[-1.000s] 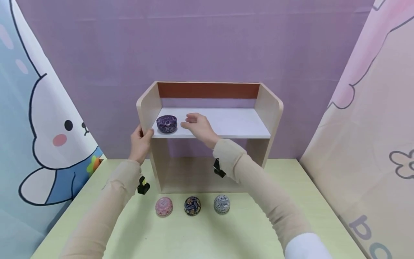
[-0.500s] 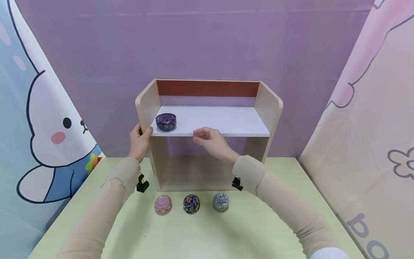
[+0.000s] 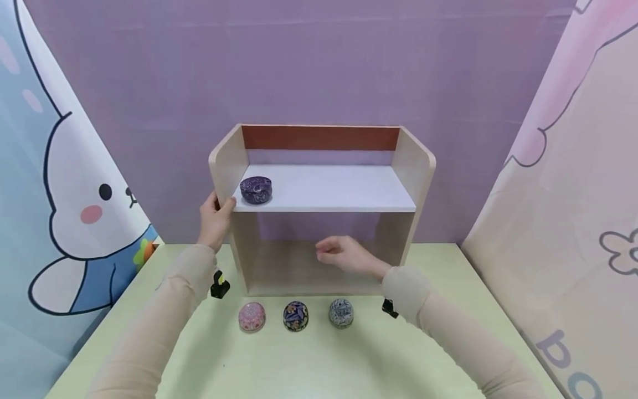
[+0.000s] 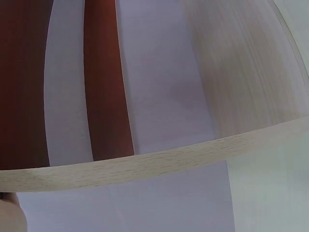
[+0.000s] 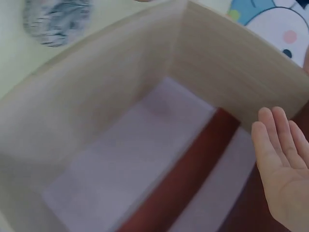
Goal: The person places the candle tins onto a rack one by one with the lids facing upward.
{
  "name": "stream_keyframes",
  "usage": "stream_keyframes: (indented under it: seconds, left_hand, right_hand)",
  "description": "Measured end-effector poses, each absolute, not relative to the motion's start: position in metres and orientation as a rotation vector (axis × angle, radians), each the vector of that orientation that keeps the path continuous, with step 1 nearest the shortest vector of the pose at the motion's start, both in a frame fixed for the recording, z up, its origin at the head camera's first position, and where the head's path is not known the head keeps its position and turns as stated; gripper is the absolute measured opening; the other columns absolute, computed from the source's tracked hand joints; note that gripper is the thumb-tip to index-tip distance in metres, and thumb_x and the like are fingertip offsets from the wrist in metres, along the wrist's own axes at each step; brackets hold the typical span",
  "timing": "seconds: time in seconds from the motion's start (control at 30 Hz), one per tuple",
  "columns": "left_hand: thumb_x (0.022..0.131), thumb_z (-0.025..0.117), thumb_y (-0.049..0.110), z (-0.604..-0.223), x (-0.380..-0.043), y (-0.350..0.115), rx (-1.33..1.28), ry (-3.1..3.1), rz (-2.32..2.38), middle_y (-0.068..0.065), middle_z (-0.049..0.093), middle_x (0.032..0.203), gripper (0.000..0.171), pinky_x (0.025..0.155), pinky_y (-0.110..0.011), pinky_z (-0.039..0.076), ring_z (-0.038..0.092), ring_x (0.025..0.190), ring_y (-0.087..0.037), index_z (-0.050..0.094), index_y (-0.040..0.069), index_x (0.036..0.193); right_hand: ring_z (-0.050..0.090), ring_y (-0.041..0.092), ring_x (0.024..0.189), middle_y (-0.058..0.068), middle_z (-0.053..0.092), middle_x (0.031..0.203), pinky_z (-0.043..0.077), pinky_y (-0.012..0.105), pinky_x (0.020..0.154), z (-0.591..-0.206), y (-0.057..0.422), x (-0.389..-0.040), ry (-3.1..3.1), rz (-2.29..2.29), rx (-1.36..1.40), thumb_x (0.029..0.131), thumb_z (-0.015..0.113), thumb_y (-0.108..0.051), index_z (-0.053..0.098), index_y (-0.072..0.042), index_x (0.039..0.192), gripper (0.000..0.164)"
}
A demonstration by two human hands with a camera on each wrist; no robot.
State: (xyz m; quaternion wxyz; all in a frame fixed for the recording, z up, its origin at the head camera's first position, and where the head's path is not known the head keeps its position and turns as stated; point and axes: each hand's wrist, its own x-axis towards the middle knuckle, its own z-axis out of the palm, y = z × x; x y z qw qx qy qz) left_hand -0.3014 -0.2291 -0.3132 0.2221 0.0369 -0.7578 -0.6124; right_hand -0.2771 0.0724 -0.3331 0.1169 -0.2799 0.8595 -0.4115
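A small wooden shelf [image 3: 421, 188] with a white upper board stands on the table. My left hand [image 3: 214, 224] grips the front edge of its left side panel, thumb on the front. On the upper board, at the left, sits a round dark purple patterned tin [image 3: 256, 190]. My right hand [image 3: 351, 256] is held before the lower compartment, holding nothing; its fingers look straight in the right wrist view. Below it, a row on the table has a pink tin [image 3: 251, 317], a navy floral tin [image 3: 296, 316] and a grey-white patterned tin [image 3: 341, 313].
The pale green table [image 3: 279, 366] extends in front of the shelf. Behind hangs a purple backdrop [image 3: 319, 66]. A rabbit-printed panel [image 3: 89, 166] stands at the left and a pale printed panel [image 3: 573, 221] at the right.
My right hand has moved away from the purple tin, down and to the right, to before the lower compartment. The left hand and the tins stay in place.
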Motion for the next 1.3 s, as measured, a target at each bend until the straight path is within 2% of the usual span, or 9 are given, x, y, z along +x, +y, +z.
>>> stream_keyframes:
  seconds: [0.2,0.5,0.77,0.9,1.13,1.3]
  left_hand:
    - [0.092,0.045,0.023,-0.315,-0.301,-0.227,0.102,-2.085,-1.689,-0.012,0.046,0.134,0.045,0.104,-0.040,0.033,0.043,0.120,-0.023,0.042,0.009,0.135]
    - [0.092,0.045,0.025,-0.312,-0.301,-0.230,0.127,-2.103,-1.680,-0.012,0.043,0.138,0.046,0.105,-0.042,0.033,0.041,0.123,-0.025,0.041,0.009,0.136]
    - [0.092,0.045,0.024,-0.314,-0.302,-0.229,0.113,-2.104,-1.666,-0.013,0.045,0.135,0.045,0.104,-0.042,0.034,0.043,0.120,-0.025,0.042,0.008,0.134]
    - [0.092,0.046,0.023,-0.314,-0.304,-0.228,0.123,-2.096,-1.659,-0.013,0.047,0.133,0.044,0.103,-0.040,0.035,0.044,0.117,-0.023,0.044,0.007,0.133]
    - [0.092,0.045,0.023,-0.313,-0.304,-0.227,0.113,-2.087,-1.674,-0.013,0.046,0.134,0.044,0.103,-0.040,0.034,0.043,0.119,-0.024,0.043,0.007,0.133]
    - [0.092,0.044,0.023,-0.313,-0.302,-0.228,0.118,-2.092,-1.679,-0.013,0.045,0.136,0.045,0.104,-0.041,0.033,0.042,0.120,-0.024,0.042,0.008,0.134]
  right_hand:
    - [0.059,0.025,0.103,0.013,0.063,0.113,0.048,0.036,0.088,-0.367,0.089,-0.275,2.574,-1.071,-0.917,0.089,0.057,-0.016,0.055,0.001,0.121,0.036]
    - [0.059,0.026,0.107,0.011,0.059,0.122,0.045,0.041,0.092,-0.399,0.098,-0.268,2.808,-0.564,-1.152,0.088,0.057,-0.019,0.057,-0.003,0.121,0.036]
    - [0.061,0.024,0.099,0.010,0.062,0.114,0.051,0.037,0.082,-0.415,0.098,-0.261,2.891,-0.187,-1.357,0.085,0.061,-0.019,0.058,-0.003,0.117,0.036]
    - [0.057,0.026,0.108,0.010,0.058,0.122,0.048,0.038,0.088,-0.427,0.102,-0.259,2.878,-0.099,-1.380,0.084,0.062,-0.014,0.055,-0.005,0.122,0.040]
    - [0.051,0.027,0.118,0.008,0.053,0.129,0.045,0.039,0.094,-0.448,0.110,-0.256,2.855,0.196,-1.604,0.074,0.062,0.003,0.052,-0.008,0.127,0.055]
    - [0.050,0.026,0.119,0.009,0.052,0.130,0.042,0.037,0.097,-0.459,0.113,-0.257,2.843,0.315,-1.729,0.069,0.065,0.004,0.052,-0.009,0.127,0.061]
